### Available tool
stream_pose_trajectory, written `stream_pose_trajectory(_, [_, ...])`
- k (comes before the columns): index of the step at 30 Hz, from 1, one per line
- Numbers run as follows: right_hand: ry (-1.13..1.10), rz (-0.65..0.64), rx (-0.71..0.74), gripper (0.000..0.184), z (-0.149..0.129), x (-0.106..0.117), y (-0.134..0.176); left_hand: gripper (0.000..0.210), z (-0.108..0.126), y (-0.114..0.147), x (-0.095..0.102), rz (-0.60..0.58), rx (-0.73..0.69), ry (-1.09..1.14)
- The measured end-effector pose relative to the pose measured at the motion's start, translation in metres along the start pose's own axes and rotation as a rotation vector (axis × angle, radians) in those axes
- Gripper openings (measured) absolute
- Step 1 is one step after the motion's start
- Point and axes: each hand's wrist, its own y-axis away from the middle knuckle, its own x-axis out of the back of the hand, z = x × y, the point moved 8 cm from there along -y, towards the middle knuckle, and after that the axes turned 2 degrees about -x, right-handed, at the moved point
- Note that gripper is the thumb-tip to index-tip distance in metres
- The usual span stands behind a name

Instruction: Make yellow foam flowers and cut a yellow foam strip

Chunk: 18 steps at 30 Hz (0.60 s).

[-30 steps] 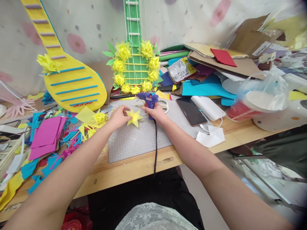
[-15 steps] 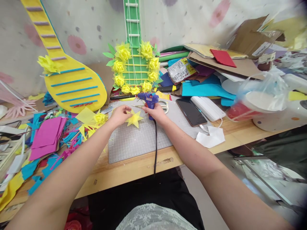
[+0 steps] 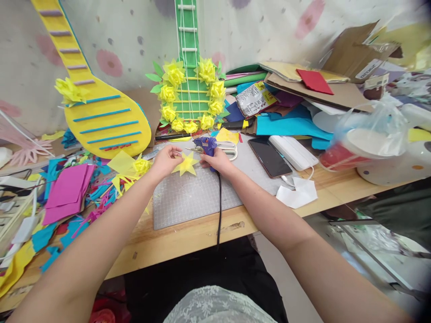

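My left hand (image 3: 167, 160) is closed, its fingertips pinching the edge of a yellow star-shaped paper flower (image 3: 186, 164). The flower is held just over the grey cutting mat (image 3: 182, 206). In my right hand (image 3: 217, 160) is a purple hot glue gun (image 3: 208, 145), its nozzle pointing left above the flower and its black cord hanging over the table edge. White-handled scissors (image 3: 230, 151) lie on the mat behind the right hand. A green paper guitar (image 3: 191, 96) ringed with yellow flowers stands behind both hands.
On the left are a yellow paper instrument (image 3: 107, 119), magenta sheets (image 3: 69, 190) and coloured scraps. To the right lie a phone (image 3: 269, 157), a white power bank (image 3: 292, 152) and a white paper piece (image 3: 298, 193). Beyond them stands a bagged cup (image 3: 360, 143).
The glue gun has lowered slightly and shifted a little left with my right hand. The yellow flower has moved slightly up and left in my left hand.
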Motion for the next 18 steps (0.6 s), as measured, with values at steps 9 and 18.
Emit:
stream_pose_trajectory(9, [0.040,0.138,0.150,0.023,-0.005,0.015,-0.007,0.024,0.029,0.016,0.034,0.300,-0.314,-0.044])
stream_pose_trajectory(18, [0.008,0.205,0.147,0.025,-0.009,0.027,-0.008,0.006,0.020,0.040,0.008,0.265,-0.671,-0.601])
